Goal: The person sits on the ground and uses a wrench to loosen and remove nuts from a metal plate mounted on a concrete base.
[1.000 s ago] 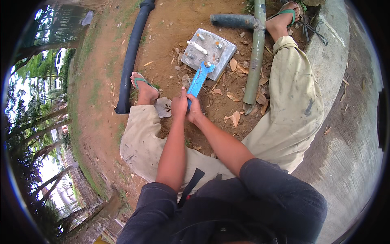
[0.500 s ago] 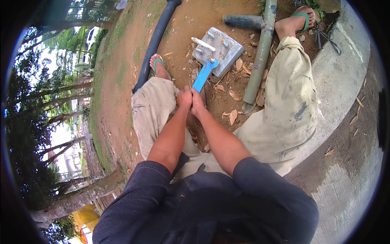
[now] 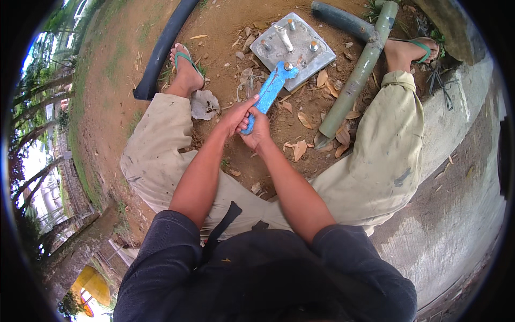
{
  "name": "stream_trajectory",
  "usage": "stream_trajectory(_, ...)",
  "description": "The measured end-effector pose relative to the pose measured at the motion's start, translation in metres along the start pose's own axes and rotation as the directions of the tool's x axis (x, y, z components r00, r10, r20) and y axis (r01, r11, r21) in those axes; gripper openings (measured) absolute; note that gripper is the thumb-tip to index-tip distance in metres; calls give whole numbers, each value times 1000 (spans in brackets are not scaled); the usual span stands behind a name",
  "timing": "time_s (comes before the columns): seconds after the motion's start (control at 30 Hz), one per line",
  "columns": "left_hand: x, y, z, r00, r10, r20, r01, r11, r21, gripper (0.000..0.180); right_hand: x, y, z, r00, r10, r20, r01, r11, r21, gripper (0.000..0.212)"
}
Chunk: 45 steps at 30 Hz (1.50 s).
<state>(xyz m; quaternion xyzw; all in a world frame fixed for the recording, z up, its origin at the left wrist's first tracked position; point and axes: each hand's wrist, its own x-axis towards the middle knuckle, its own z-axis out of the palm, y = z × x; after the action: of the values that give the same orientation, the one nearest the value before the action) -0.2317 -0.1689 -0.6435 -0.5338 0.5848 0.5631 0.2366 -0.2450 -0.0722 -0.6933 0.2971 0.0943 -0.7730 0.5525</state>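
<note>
A blue spanner point(image 3: 272, 90) lies slantwise between me and a grey square block point(image 3: 304, 33) set in the dirt. Its jaw sits at a rusty bolt point(image 3: 288, 66) on the block's near corner. My left hand point(image 3: 238, 114) is wrapped round the lower handle, thumb along it. Against it, my right hand point(image 3: 257, 130) is closed on the handle's end. Other bolts point(image 3: 314, 45) stand up from the block, and a white pipe stub point(image 3: 284, 38) rises from its middle. The bolt's seat inside the jaw is partly hidden.
Right of the block lies a green pole point(image 3: 354, 80), joined by a dark pipe piece point(image 3: 340, 20). A black pipe point(image 3: 166, 51) runs along the left. Dry leaves point(image 3: 304, 120) are scattered on the soil. A concrete kerb point(image 3: 456, 102) borders the right side.
The spanner's handle end and both my hands have come a little nearer to me. My view has shifted, and the block appears further right and more from above.
</note>
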Motion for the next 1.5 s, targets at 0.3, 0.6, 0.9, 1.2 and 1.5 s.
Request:
stream_trajectory(0.3, 3, 9, -11, 978, 80, 190, -73, 996, -44, 51, 2, 1, -2, 998, -51, -35, 49, 997, -55, 30)
stream_trajectory(0.6, 33, 7, -13, 926, 334, 178, -353, 931, 90, 43, 25, 12, -16, 986, -167, -5, 166, 981, -98, 29)
stream_trajectory(0.9, 57, 2, -23, 862, 408, 301, -455, 884, 103, 48, 32, 15, -18, 959, -243, -147, 215, 960, -181, 29)
stream_trajectory(1.2, 45, -9, -14, 856, 186, 482, -107, 977, -186, 55, 1, 1, -6, 992, -77, -98, 54, 975, -216, 29)
stream_trajectory(1.5, 23, -4, -9, 895, 192, 403, -141, 978, -153, 54, -5, 1, 2, 985, -118, -123, 92, 976, -197, 28)
